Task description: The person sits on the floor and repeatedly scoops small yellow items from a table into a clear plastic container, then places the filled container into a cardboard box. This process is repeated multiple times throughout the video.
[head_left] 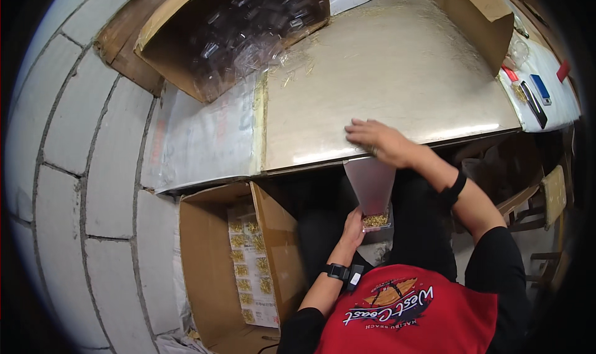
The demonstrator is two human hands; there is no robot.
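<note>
My left hand [352, 228] is closed around the side of a small clear plastic box [376, 227] below the table edge. Gold-coloured, thin metal pieces [375, 220] lie in the box. Right above it, a grey tapered chute [371, 183] slopes down from the edge of the table, its narrow end at the box. My right hand [380, 143] is at the table's front edge over the chute's wide top, fingers stretched out to the left and holding nothing. Whether its palm touches the tabletop [385, 75] I cannot tell.
At the back left, a tipped cardboard box [180, 37] holds many clear plastic boxes [248, 31]. Below left stands another carton [217, 317] with rows of filled clear boxes [243, 270]. A blue object [540, 89] and a black tool [534, 106] lie far right.
</note>
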